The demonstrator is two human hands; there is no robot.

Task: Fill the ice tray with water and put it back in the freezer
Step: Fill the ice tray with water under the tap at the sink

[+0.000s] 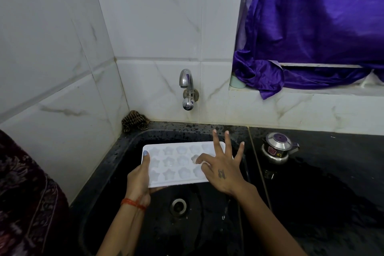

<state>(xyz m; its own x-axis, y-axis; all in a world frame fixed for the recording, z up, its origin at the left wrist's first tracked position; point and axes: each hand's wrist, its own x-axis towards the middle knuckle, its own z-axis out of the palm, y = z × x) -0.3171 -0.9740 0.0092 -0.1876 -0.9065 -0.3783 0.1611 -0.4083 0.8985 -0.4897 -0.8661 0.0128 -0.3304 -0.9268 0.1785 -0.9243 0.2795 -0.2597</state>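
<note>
White plastic ice tray (176,164), long axis left-right, gripped at its left end by the left hand (139,176); open-fingered right hand (220,170) touches a cavity, tap (188,89) beyond.

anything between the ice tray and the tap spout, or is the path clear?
Nothing visible blocks it. The ice tray is held over the sink, below the tap, with open air between them. The left hand grips its left edge; the right hand rests fingers on its right side.
</note>
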